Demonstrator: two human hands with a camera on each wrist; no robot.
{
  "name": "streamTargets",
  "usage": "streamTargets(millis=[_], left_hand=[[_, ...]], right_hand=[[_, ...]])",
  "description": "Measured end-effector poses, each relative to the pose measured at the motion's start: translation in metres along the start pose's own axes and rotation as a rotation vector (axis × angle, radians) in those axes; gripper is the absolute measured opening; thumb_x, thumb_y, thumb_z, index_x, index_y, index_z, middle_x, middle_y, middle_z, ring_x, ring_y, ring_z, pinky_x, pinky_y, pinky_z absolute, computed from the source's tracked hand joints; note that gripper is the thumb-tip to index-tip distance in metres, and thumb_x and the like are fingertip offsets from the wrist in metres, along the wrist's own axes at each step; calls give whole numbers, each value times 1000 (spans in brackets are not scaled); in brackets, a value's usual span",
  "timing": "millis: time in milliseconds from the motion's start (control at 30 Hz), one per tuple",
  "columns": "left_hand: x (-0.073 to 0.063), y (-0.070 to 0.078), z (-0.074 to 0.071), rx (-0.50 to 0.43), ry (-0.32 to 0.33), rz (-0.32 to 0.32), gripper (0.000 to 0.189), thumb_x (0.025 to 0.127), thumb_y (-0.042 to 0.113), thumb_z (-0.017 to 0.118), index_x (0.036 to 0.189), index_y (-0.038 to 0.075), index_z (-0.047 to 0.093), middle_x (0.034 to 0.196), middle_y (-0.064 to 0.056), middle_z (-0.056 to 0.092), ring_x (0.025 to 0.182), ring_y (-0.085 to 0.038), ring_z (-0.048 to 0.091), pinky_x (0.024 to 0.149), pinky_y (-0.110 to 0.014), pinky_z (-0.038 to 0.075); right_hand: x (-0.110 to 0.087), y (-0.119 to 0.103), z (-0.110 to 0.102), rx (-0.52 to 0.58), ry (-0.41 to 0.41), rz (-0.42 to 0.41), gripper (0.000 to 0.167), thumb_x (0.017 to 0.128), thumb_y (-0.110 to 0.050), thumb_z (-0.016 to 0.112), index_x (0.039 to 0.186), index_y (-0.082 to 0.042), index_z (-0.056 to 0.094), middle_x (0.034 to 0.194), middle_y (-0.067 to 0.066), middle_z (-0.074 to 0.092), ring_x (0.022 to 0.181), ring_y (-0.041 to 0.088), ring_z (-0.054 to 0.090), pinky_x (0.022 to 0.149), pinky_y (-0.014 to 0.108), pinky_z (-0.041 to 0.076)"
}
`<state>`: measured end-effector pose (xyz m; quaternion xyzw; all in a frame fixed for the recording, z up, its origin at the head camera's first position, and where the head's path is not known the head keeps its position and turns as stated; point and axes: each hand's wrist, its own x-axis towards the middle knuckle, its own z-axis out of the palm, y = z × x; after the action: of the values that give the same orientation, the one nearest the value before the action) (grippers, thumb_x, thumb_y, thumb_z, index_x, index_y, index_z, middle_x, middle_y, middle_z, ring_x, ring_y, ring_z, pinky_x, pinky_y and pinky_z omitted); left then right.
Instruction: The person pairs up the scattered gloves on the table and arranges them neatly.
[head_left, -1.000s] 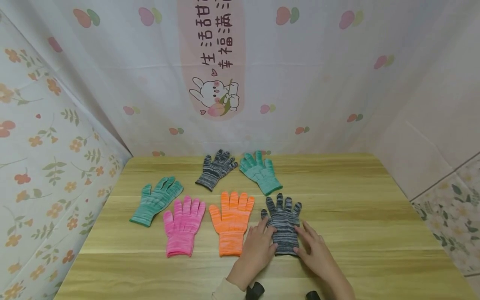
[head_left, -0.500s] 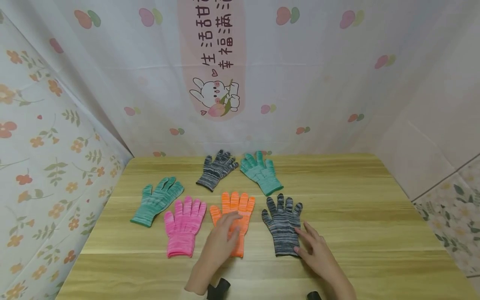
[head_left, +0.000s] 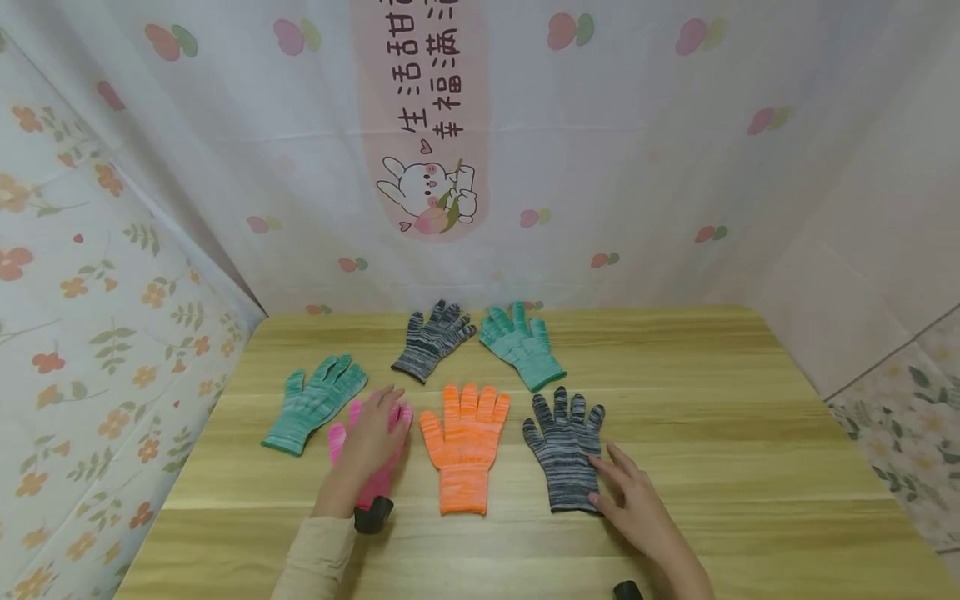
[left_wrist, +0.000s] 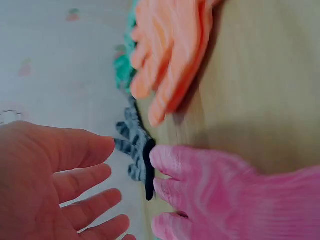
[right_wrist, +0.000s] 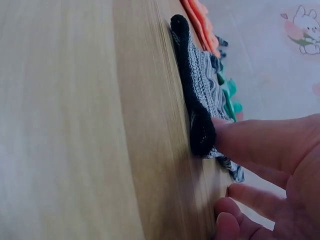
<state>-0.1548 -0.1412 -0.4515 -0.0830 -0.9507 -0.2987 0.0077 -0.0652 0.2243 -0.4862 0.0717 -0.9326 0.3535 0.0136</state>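
Observation:
In the head view my left hand (head_left: 375, 432) is over the pink knit glove (head_left: 384, 477), covering much of its palm and fingers. The left wrist view shows that hand with fingers spread and nothing held, apart from the pink glove's fingertips. My right hand (head_left: 632, 496) rests at the right edge of a black-and-grey striped glove (head_left: 566, 458) that lies flat, fingers pointing away. Its thumb touches the glove near the dark cuff (right_wrist: 202, 132) in the right wrist view, while the other fingers lie loosely beside it. Between the hands lies an orange glove (head_left: 465, 450).
A green glove (head_left: 311, 404) lies at the left, tilted. Farther back are a second black-and-grey glove (head_left: 435, 340) and another green one (head_left: 525, 346). All rest on a wood-grain table (head_left: 712, 400), with a printed curtain (head_left: 637, 167) along its back edge.
My left hand has left the striped glove, passed leftward over the orange one and is now over the pink one. The right hand has stayed beside the striped glove.

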Motion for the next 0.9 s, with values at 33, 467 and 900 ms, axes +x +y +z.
streamTargets(millis=[33, 467, 900], left_hand=[[7, -2, 0, 18, -7, 5, 47, 90, 12, 56, 133, -3, 45, 141, -27, 38, 129, -45, 35, 101, -58, 36], [66, -2, -1, 200, -227, 89, 23, 89, 1, 45, 100, -6, 64, 137, -29, 42, 130, -47, 33, 109, -51, 30], [74, 1, 0, 407, -218, 221, 24, 89, 1, 51, 105, -10, 64, 119, -26, 58, 110, -41, 54, 98, -48, 43]], right_hand=[[0, 0, 0, -1, 0, -1, 47, 80, -13, 71, 123, -2, 58, 141, 29, 36, 119, 52, 41, 91, 65, 38], [1, 0, 2, -6, 11, -1, 46, 78, -12, 71, 122, -1, 59, 140, 29, 37, 118, 53, 41, 92, 64, 38], [1, -1, 0, 9, 0, 4, 45, 79, -11, 71, 121, 0, 59, 141, 29, 37, 119, 53, 41, 92, 65, 38]])
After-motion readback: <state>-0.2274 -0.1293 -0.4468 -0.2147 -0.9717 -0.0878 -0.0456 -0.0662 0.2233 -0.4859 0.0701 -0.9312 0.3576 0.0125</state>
